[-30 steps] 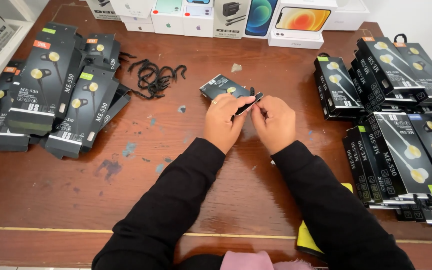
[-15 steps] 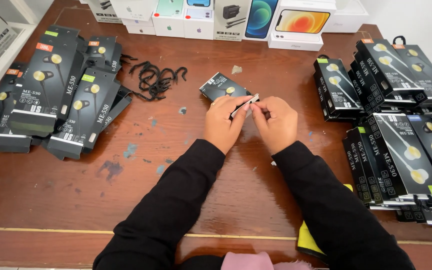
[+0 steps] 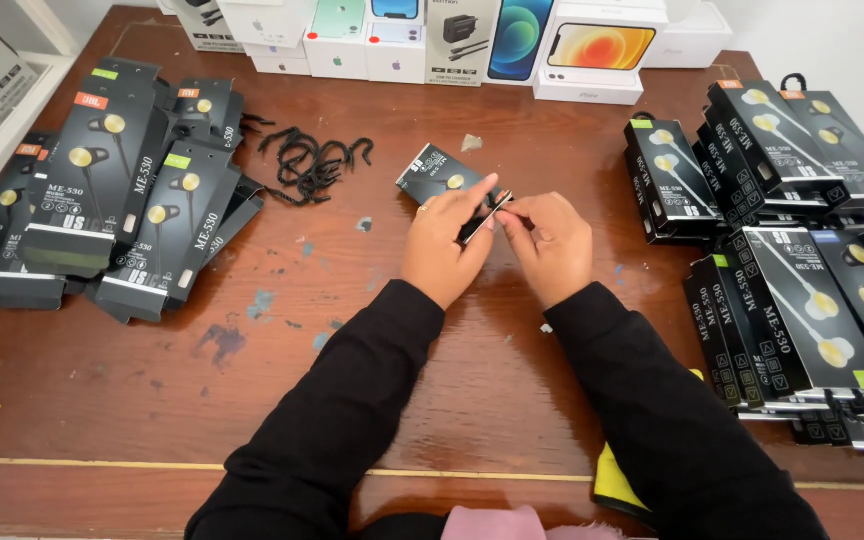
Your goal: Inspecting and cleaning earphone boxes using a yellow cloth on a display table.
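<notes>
A small black earphone box [image 3: 434,172] is held tilted above the middle of a brown wooden table [image 3: 352,330]. My left hand [image 3: 445,245] grips the box along its near side, index finger stretched over its top. My right hand [image 3: 550,243] pinches the box's near right end with thumb and fingertips. Both arms wear black sleeves. The lower part of the box is hidden behind my fingers.
Flat and stacked black earphone boxes [image 3: 112,200] lie at the left, more stacks [image 3: 782,250] at the right. A heap of black plastic hooks [image 3: 312,160] lies behind the left hand. Phone boxes [image 3: 512,40] line the far edge. A yellow object [image 3: 614,480] peeks under my right sleeve.
Both hands stay together on the box; the fingers have shifted slightly at its near end. Nothing else has moved.
</notes>
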